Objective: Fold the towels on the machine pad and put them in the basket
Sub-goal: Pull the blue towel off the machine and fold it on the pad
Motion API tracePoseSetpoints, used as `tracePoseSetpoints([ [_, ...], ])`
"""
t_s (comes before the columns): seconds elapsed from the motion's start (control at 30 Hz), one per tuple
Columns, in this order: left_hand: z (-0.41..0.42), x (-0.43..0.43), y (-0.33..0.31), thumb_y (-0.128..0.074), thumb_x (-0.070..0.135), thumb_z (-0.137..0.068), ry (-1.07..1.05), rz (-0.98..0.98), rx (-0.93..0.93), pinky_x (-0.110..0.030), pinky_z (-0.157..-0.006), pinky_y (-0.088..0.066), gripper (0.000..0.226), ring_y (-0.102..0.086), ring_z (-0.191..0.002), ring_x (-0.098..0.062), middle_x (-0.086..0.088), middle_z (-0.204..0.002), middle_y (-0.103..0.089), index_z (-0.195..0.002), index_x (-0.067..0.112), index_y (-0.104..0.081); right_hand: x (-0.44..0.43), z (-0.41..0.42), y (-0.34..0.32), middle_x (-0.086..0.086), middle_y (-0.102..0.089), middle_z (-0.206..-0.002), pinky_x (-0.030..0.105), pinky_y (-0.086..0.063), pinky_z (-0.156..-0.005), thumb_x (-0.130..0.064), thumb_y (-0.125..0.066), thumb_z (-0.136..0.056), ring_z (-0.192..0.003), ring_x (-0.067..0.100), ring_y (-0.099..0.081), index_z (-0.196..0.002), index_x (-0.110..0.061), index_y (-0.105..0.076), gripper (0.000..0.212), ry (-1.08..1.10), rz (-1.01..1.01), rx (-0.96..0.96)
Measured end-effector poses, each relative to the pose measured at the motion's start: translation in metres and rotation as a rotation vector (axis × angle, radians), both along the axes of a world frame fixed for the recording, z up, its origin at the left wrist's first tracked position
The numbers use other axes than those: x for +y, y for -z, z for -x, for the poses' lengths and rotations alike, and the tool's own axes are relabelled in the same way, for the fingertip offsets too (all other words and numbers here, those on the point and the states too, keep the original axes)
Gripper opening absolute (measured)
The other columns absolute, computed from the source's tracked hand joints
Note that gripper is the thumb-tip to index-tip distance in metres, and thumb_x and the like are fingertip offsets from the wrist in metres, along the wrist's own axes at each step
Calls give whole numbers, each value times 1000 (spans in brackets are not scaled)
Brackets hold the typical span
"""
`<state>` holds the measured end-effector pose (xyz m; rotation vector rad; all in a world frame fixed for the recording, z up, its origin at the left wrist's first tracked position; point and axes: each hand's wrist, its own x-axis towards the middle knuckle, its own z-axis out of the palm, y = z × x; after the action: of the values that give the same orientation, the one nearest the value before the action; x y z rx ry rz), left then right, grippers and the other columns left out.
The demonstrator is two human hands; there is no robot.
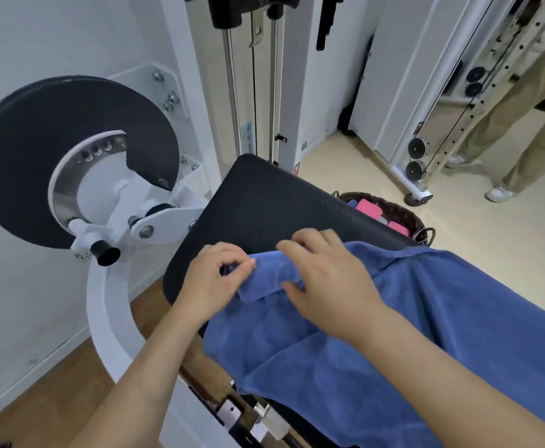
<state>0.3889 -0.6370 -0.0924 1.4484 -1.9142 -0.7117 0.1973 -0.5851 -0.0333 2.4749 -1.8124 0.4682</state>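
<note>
Corner in play: the left hand pinches the blue towel, the right hand grips its fold just beside, and the cloth trails rightward along the machine pad, with the basket beyond.

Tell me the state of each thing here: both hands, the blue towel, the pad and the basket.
Left hand: pinching the towel's corner.
Right hand: fingers curled round a fold at the towel's edge.
Blue towel: rumpled, not yet folded, lying on the pad.
Pad: far end bare, the rest under the towel.
Basket: on the floor beyond the pad, holding folded pink towels.
</note>
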Motion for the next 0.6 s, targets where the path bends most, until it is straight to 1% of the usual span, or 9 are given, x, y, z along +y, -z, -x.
tracePoseSetpoints([
  [0.03, -1, -4, -4, -68, 20, -87, 20, -13, 8, -15, -81, -38, 20, -54, -91, -4, 17, -88, -65, -71, 32, -70, -4, -6, 5, -3, -55, -102, 29, -43, -40, -23, -70, -71, -90, 22, -49, -103, -21, -61, 33, -10, -44, 9],
  [0.13, -9, -6, 0, -72, 14, -81, 56, -53, 1, -17, -79, -42, 25, -54, -95, -4, 18, -95, -63, -79, 38, -68, -17, -13, 21, -4, -53, -91, 19, -13, -37, -19, -77, -64, -81, 19, -48, -89, -22, -62, 29, -21, -77, 150],
  [0.17, -13, -2, 5, -73, 9, -78, 51, -52, 6, -16, -79, -42, 30, -54, -98, -4, 19, -99, -61, -86, 38, -69, -20, -13, 26, -3, -53, -89, 20, -14, -38, -16, -77, -62, -78, 20, -48, -84, -21, -61, 27, -37, -60, 179],
  [0.23, -21, 6, 18, -72, 4, -74, -14, -26, 28, -18, -82, -46, 43, -54, -100, -5, 19, -106, -56, -104, 34, -68, -20, -14, 35, 0, -54, -89, 26, -30, -43, -9, -71, -63, -75, 22, -47, -79, -18, -60, 21, -128, -14, 167],
  [0.3, -22, 15, 26, -76, 13, -76, -137, -68, 56, -20, -78, -47, 46, -54, -94, -5, 18, -102, -51, -114, 35, -61, -18, -17, 41, 2, -56, -90, 32, -42, -50, -12, -66, -68, -74, 22, -48, -77, -16, -59, 12, -225, -4, 134],
  [0.37, -14, 19, 31, -76, 26, -77, -205, -106, 52, -19, -71, -44, 34, -52, -83, -5, 16, -90, -49, -104, 35, -59, -17, -19, 46, 0, -57, -86, 32, -44, -52, -17, -70, -67, -73, 20, -51, -75, -19, -60, 13, -288, -1, 200],
  [0.47, -2, 16, 30, -72, 34, -82, -318, -112, 114, -15, -62, -36, 15, -52, -73, -5, 10, -79, -53, -80, 29, -58, -26, -19, 47, -4, -52, -68, 29, -38, -48, -19, -75, -68, -64, 18, -49, -62, -23, -59, 18, -322, -17, 257],
  [0.53, -4, 17, 23, -65, 37, -87, -357, -174, 262, -18, -66, -38, 14, -55, -75, -5, 8, -81, -58, -81, 28, -56, -30, -19, 36, -5, -53, -64, 30, -39, -45, -26, -60, -83, -61, 19, -50, -60, -21, -59, 24, -232, -46, 81],
  [0.6, -14, 24, 19, -64, 38, -88, -280, -305, 402, -22, -74, -45, 22, -57, -85, -6, 11, -94, -58, -103, 32, -50, -43, -20, 14, -4, -59, -69, 37, -46, -56, -27, -50, -92, -65, 20, -54, -71, -18, -62, 26, -61, -180, -215],
])
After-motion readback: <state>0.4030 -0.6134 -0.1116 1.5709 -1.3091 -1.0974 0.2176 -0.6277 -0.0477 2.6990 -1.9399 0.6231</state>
